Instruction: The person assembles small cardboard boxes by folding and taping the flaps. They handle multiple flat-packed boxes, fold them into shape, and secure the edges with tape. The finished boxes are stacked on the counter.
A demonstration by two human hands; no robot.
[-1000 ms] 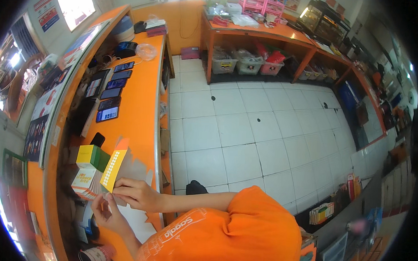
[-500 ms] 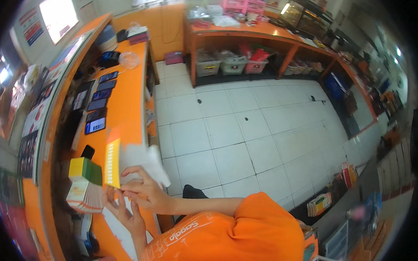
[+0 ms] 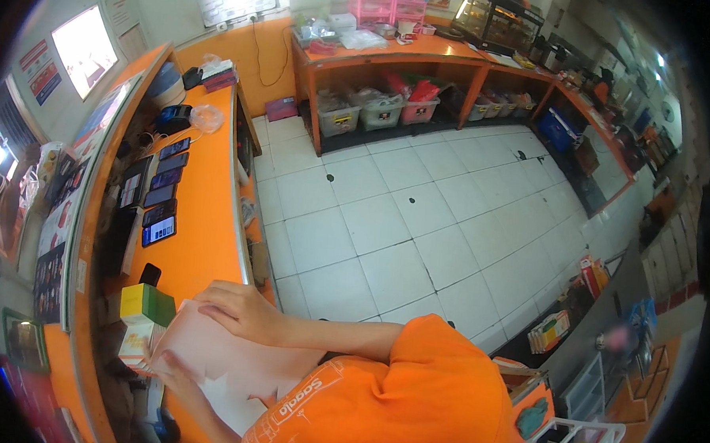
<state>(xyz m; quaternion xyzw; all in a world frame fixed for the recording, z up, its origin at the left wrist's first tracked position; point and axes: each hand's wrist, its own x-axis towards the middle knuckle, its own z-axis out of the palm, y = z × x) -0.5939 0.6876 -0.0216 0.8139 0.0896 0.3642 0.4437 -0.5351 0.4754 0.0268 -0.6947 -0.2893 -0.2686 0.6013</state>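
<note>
In the head view, pinching a pale sheet (image 3: 234, 351) by its left edge in the left hand (image 3: 180, 382), touching its far edge with the right hand (image 3: 244, 312), set apart; cannot tell whether gripping there. Held near the yellow-green box (image 3: 147, 304), over the orange counter (image 3: 199, 250). Open rightward across the tiled floor (image 3: 350, 237).
</note>
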